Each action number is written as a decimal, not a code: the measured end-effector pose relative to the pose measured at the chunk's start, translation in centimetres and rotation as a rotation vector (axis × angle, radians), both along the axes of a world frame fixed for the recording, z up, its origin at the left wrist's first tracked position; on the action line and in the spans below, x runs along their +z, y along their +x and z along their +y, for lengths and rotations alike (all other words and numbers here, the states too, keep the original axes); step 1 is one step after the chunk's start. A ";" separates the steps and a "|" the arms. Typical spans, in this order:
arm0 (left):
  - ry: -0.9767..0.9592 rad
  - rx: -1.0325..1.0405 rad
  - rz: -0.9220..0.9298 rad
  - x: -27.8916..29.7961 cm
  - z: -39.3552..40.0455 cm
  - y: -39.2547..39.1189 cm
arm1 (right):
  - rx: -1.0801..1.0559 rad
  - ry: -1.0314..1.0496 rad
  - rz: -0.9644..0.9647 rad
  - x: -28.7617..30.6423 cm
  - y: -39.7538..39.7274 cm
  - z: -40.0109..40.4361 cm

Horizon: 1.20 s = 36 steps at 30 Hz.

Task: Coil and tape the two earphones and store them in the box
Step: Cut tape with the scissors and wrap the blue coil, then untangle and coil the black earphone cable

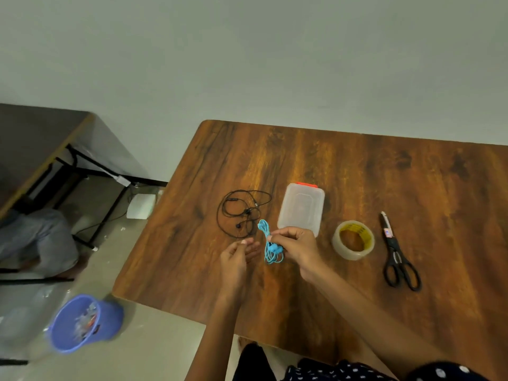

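My right hand (295, 244) pinches a coiled bundle of blue earphones (270, 244) just above the wooden table (357, 166). My left hand (237, 257) hovers a little to the left of the bundle, fingers relaxed and holding nothing. A black earphone (242, 211) lies loose and uncoiled on the table beyond my left hand. The clear plastic box (301, 207) with an orange clip lies closed behind my right hand. A roll of clear tape (353, 240) sits to the right of my hand.
Black-handled scissors (395, 254) lie right of the tape. A blue bin (82, 323) with scraps stands on the floor at the left, near the table's corner. Another table (33, 138) and a seated person's knee are further left.
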<state>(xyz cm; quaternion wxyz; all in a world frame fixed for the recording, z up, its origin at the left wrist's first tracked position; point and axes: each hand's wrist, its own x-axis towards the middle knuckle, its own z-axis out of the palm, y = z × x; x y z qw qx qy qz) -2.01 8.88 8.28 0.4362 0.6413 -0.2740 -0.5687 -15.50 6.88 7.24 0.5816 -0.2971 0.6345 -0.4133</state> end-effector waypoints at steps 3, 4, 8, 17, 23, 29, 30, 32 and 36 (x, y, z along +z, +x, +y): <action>0.002 0.089 -0.046 -0.4 -0.8 4.4 | 0.077 0.035 0.088 -1.7 5.1 -1.6; 0.011 0.108 -0.064 -0.7 -1.0 5.8 | 0.100 0.037 0.124 -2.3 6.7 -2.1; 0.024 0.140 -0.141 -1.8 -2.2 11.9 | 0.143 0.044 0.271 -4.3 14.6 -4.5; 0.071 0.214 -0.162 -3.9 -5.2 20.1 | 0.184 0.096 0.452 -8.5 24.0 -8.3; 0.085 0.115 -0.168 -4.9 -6.3 20.6 | 0.222 0.007 0.525 -9.6 22.5 -9.0; 0.083 0.006 -0.154 -5.2 -7.5 18.8 | 0.266 -0.092 0.974 -9.9 16.1 -11.3; 0.079 -0.010 -0.145 -5.2 -7.5 18.4 | 0.343 -0.087 1.067 -10.1 15.2 -11.6; 0.080 -0.039 -0.116 -5.2 -7.5 17.6 | 0.532 -0.056 1.171 -10.6 13.8 -11.8; 0.082 -0.104 -0.080 -5.3 -7.0 16.4 | 0.711 -0.036 1.224 -11.7 12.9 -10.9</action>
